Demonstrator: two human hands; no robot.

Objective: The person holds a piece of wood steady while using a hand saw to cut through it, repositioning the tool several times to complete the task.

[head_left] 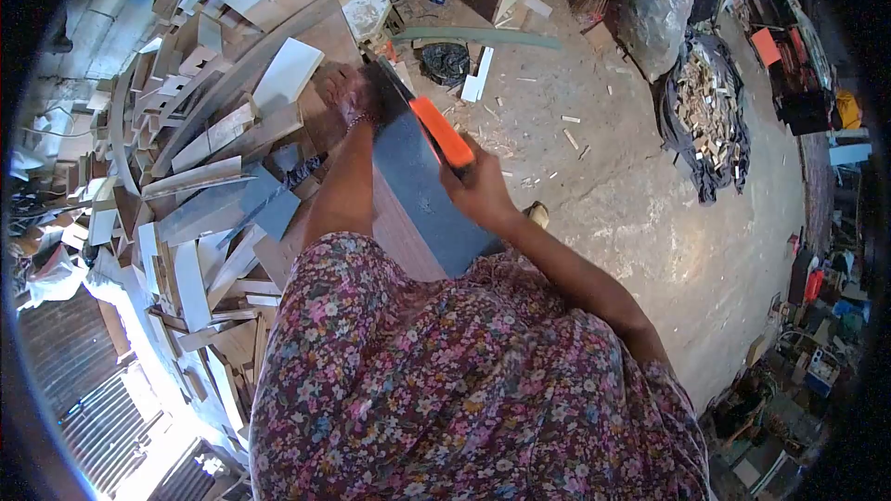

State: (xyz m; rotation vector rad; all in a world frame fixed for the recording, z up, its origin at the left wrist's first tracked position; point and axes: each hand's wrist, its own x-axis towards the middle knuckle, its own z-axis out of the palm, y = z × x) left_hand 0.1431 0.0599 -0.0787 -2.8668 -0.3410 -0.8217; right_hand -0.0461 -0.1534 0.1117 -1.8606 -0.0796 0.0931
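Note:
My right hand point(476, 186) is closed around the grip of a handsaw with an orange and black handle point(443, 133). Its dark blade point(390, 79) points up and to the left, close over the far part of a board. My left hand point(345, 95), with a bracelet at the wrist, lies with fingers spread on the wood just left of the blade. Below the saw a dark grey board point(418, 190) stretches back toward my body, beside a brown wood-grained strip point(401, 232).
Stacked wood offcuts point(209, 134) crowd the left side. Wood scraps litter the concrete floor point(594, 213). A dark sack of wood chips point(705, 102) lies at the right, near a clear plastic bag point(654, 19). A black bag point(444, 63) sits beyond the saw. Assorted clutter point(821, 371) lines the far right.

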